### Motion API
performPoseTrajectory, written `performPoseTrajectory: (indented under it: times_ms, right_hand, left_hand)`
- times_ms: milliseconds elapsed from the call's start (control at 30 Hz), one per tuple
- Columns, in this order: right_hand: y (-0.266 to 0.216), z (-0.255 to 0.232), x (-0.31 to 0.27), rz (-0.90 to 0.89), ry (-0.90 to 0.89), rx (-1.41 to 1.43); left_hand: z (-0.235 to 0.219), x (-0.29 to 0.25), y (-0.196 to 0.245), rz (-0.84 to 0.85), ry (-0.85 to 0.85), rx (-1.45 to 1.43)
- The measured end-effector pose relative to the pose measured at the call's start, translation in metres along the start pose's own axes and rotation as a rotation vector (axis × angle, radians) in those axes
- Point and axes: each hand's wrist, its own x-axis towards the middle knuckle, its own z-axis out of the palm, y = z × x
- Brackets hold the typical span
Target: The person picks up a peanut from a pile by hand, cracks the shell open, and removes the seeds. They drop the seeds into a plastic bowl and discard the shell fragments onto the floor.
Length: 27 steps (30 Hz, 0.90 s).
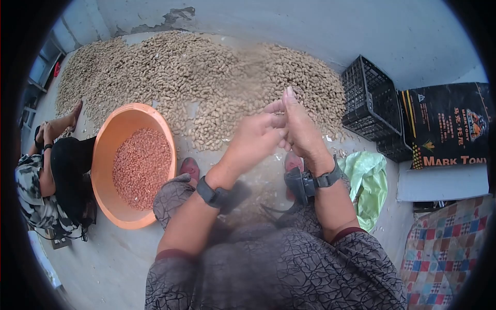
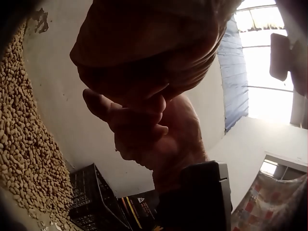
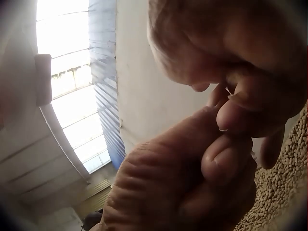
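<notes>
The person sits low over the floor with both hands raised together in front of the knees. The left hand (image 1: 256, 135) has its fingers curled in against the right hand (image 1: 299, 126), whose fingers stand nearly straight and upright, palm turned toward the left. The fingertips meet in a pinch; the right wrist view shows thumb and fingers (image 3: 231, 161) pressed tight together, but whether a nut lies between them I cannot tell, as nothing of it shows. Holding the hands this high, clear of the lap, looks suited to working something small between the fingertips.

Just beyond the hands, on the far side, spreads a wide heap of pale unshelled peanuts (image 1: 196, 77) on the grey concrete floor (image 1: 113, 263), within easy reach. To the near left stands a round orange plastic basin (image 1: 106, 160) holding reddish shelled kernels (image 1: 142, 168), set beside the left knee. A second person (image 1: 46, 175) crouches at the far left edge, reaching toward the heap. On the right lie a black plastic crate (image 1: 369, 98), a crumpled green plastic bag (image 1: 369, 181) and a black printed sack (image 1: 447, 124).
</notes>
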Motion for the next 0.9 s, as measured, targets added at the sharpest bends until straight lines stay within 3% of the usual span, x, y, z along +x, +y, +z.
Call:
performPoseTrajectory:
  times_ms: [300, 400, 467, 567, 633, 800, 900]
  right_hand:
    - [0.001, 0.003, -0.002, 0.008, -0.060, -0.041]
    - [-0.001, -0.002, -0.001, -0.010, -0.127, 0.095]
    - [-0.002, -0.006, -0.001, -0.232, -0.081, 0.067]
    - [-0.005, -0.007, -0.005, -0.251, -0.138, 0.049]
    - [-0.002, -0.007, -0.004, -0.286, -0.150, 0.020]
    - [0.000, -0.009, -0.002, -0.222, -0.187, 0.352]
    - [0.000, -0.008, -0.005, -0.209, -0.200, 0.394]
  left_hand:
    - [0.000, 0.000, -0.013, 0.214, 0.031, 0.140]
    - [-0.007, 0.001, -0.006, 0.085, 0.133, -0.014]
    - [-0.016, 0.005, -0.006, -0.007, 0.334, -0.012]
    - [-0.017, 0.006, -0.008, 0.009, 0.362, -0.150]
    - [-0.016, 0.006, -0.011, 0.020, 0.358, -0.207]
    - [-0.013, 0.003, -0.010, 0.047, 0.278, -0.391]
    - [-0.015, 0.002, -0.011, 0.087, 0.205, -0.404]
